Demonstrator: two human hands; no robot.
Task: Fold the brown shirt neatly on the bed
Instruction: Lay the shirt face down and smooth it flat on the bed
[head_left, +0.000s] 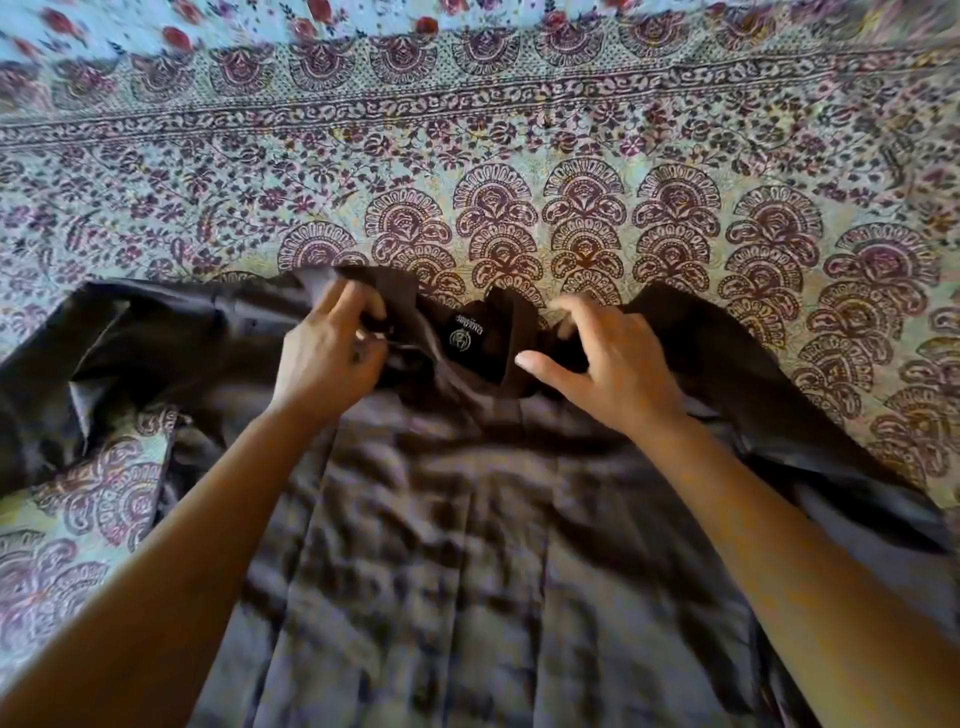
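The brown shirt (467, 519) lies spread on the bed, collar end away from me, its body wrinkled and its sleeves trailing out to both sides. A black neck label (466, 338) shows at the open collar. My left hand (327, 353) grips the collar fabric on the left of the label, fingers curled round a fold. On the right of the collar my right hand (602, 364) has curled fingertips on the cloth and the thumb stretched out toward the label; whether it pinches the fabric is unclear.
The bed is covered by a patterned sheet (571, 156) with purple paisley and floral print, reaching past the shirt on all sides. A floral blue section (156, 26) lies at the far edge.
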